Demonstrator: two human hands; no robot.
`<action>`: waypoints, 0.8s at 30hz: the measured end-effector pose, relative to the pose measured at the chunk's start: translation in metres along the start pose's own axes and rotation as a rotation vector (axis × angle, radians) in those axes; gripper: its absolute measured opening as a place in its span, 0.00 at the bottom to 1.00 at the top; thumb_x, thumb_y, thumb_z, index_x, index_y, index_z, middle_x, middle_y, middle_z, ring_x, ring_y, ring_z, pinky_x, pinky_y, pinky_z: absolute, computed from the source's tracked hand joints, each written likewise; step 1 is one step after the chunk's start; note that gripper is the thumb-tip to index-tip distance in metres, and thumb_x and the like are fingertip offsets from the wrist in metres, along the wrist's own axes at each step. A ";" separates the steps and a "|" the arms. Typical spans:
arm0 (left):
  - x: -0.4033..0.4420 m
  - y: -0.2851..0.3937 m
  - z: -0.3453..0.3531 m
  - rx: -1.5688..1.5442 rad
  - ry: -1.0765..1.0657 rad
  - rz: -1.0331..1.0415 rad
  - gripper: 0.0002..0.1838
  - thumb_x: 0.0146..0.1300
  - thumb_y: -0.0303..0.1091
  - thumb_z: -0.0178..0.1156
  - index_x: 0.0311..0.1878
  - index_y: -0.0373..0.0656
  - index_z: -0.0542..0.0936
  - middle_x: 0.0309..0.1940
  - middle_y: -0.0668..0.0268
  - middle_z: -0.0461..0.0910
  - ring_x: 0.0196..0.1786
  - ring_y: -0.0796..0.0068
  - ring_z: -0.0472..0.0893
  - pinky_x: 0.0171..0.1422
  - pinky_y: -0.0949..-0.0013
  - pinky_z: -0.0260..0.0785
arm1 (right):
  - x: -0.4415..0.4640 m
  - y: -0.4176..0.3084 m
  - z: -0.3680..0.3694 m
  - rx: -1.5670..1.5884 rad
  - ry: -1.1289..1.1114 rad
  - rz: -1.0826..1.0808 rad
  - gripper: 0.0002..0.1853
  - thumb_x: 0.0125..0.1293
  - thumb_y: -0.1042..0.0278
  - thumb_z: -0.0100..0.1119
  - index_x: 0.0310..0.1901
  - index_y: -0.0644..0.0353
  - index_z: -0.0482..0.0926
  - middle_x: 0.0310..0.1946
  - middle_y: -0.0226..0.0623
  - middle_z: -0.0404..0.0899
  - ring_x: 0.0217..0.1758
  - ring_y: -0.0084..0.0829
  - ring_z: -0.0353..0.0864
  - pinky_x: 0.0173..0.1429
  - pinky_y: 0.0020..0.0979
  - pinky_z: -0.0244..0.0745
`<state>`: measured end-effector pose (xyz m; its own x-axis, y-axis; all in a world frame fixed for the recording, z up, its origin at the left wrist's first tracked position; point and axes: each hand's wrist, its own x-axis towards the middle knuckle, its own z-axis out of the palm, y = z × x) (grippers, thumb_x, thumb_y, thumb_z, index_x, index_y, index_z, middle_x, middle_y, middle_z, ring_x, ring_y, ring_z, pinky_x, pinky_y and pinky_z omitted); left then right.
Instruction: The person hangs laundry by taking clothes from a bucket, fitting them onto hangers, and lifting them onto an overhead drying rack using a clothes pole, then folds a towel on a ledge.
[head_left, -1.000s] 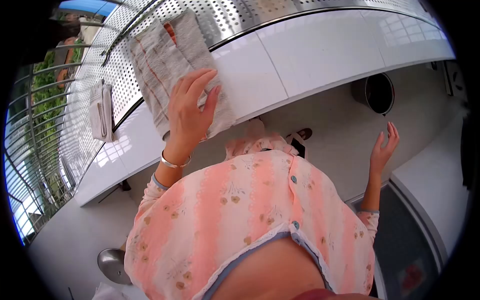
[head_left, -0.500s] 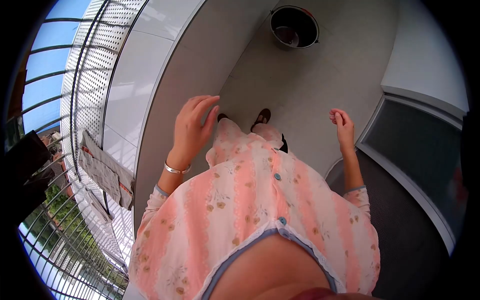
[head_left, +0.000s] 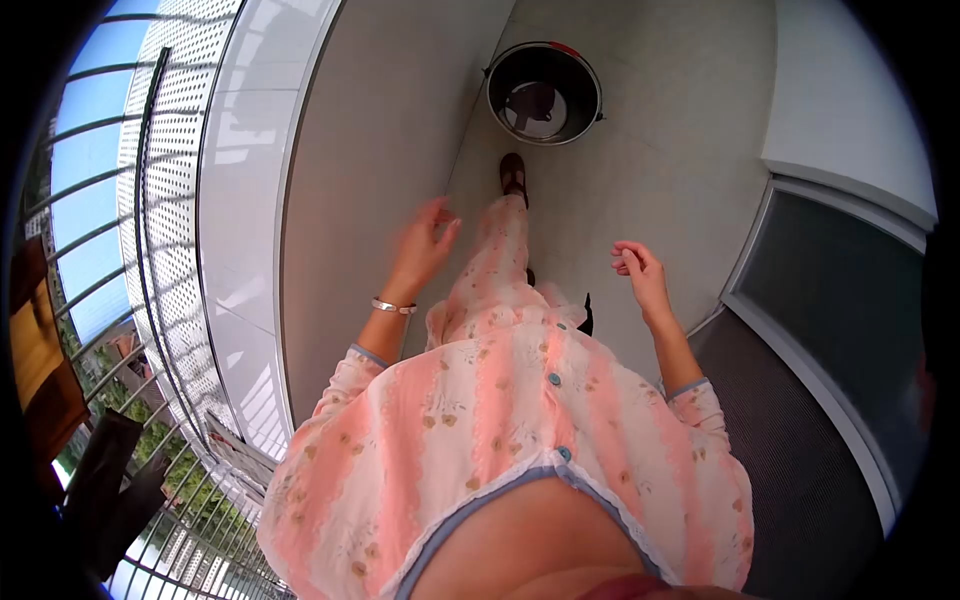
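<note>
My left hand [head_left: 425, 245], with a silver bangle on the wrist, hangs in front of the low wall at the left. Its fingers are smeared by motion, but the thumb stands apart and nothing shows in it. My right hand [head_left: 640, 277] is held over the floor, fingers loosely bent and a little apart, holding nothing. Ahead of my foot stands a dark bucket [head_left: 582, 100] with a wire handle folded down and a red mark on its rim. A pale patch with a dark shape shows inside; I cannot tell what it is. Neither hand touches the bucket.
A tiled ledge [head_left: 240, 190] and barred railing [head_left: 90, 215] run along the left, with folded newspaper [head_left: 235, 440] partly in view. At the right are a metal-framed dark door panel [head_left: 840, 260] and a dark ribbed mat [head_left: 770, 400]. Pale floor [head_left: 680, 120] lies between.
I have stepped forward, one foot now ahead, so the bucket appears nearer. My left hand has lowered and blurred; my right hand has swung inward. The newspaper has slid back in view.
</note>
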<state>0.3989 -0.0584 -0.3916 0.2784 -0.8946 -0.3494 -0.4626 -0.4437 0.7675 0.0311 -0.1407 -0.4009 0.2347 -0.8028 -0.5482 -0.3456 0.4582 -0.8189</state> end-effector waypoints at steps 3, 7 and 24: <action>0.098 -0.021 0.040 -0.108 -0.130 -0.072 0.29 0.64 0.42 0.62 0.63 0.36 0.68 0.45 0.54 0.82 0.48 0.61 0.82 0.52 0.63 0.73 | 0.041 0.021 0.000 0.237 0.048 0.283 0.13 0.73 0.65 0.47 0.51 0.63 0.77 0.44 0.36 0.81 0.40 0.25 0.80 0.47 0.26 0.75; 0.211 -0.023 0.089 -0.125 -0.296 -0.203 0.31 0.64 0.45 0.63 0.64 0.37 0.67 0.49 0.57 0.80 0.52 0.67 0.80 0.56 0.64 0.73 | 0.062 0.063 -0.017 0.397 0.194 0.479 0.14 0.73 0.66 0.45 0.52 0.63 0.76 0.44 0.38 0.80 0.41 0.26 0.79 0.46 0.28 0.76; 0.576 -0.327 0.389 -0.204 -0.126 -0.361 0.38 0.47 0.52 0.71 0.60 0.46 0.74 0.52 0.57 0.79 0.52 0.57 0.80 0.55 0.63 0.72 | 0.131 0.242 -0.072 0.261 0.233 0.978 0.15 0.72 0.63 0.47 0.52 0.63 0.75 0.45 0.40 0.80 0.41 0.29 0.80 0.45 0.29 0.77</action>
<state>0.3832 -0.4489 -1.0534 0.2814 -0.6887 -0.6682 -0.1753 -0.7215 0.6699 -0.0874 -0.1620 -0.6586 -0.2330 -0.0774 -0.9694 -0.0768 0.9952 -0.0609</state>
